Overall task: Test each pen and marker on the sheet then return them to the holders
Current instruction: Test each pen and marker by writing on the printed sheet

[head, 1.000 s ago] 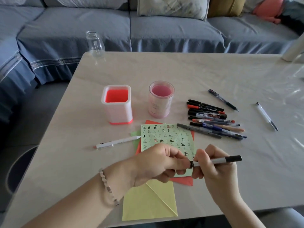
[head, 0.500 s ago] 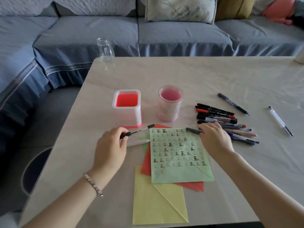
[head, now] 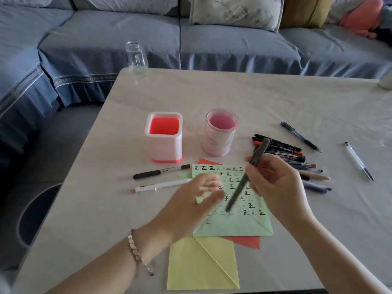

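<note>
I hold a dark grey pen [head: 246, 177] in my right hand [head: 275, 183], fingers closed round its middle, the barrel slanted with its lower end just above the green sheet [head: 244, 225], presumably so the tip can reach a blank spot among the rows of test marks. My left hand [head: 197, 200] hovers over the sheet's left part, blurred, fingers spread and holding nothing, probably to steady the paper. The untested pile of pens [head: 292, 160] lies just right of the sheet. Two pens, one black [head: 161, 171] and one white [head: 163, 185], lie left of it. The square holder [head: 164, 137] and round holder [head: 220, 133] stand beyond the sheet; nothing blocks access to them.
</note>
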Motion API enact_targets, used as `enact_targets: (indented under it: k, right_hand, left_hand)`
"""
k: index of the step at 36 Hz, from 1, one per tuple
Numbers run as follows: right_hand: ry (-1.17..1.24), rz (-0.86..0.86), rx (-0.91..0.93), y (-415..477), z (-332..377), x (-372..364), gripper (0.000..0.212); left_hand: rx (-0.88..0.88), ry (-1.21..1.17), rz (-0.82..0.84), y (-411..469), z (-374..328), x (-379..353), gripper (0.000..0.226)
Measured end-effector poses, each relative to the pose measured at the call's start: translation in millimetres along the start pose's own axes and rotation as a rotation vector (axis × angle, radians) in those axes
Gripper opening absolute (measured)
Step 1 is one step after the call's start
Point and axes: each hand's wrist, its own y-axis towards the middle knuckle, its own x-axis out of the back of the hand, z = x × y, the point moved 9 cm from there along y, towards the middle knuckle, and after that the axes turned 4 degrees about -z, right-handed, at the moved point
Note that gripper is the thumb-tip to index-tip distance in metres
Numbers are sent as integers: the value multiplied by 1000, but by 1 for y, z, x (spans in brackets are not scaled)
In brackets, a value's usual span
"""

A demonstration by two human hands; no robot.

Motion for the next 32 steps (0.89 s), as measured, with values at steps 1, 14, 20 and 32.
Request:
enact_targets:
  k: [1,14,20,32]
  right_hand:
    - [84,0,-23,-5,5,-4,15]
    - [0,28,-109,-36,-4,-30,35]
    - [265,-35,-197,-44,-14,-33,40]
    - [456,40,-298,-51,-32,-45,45]
  left_hand:
    - [-20,-13,42,-2,-5,-9,24]
    - [-286,4,113,-27,-46,-18,28]
    - [-342,148,13,-29,-36,-12,17]
    - [-355,193,71,-27,-29,-18,22]
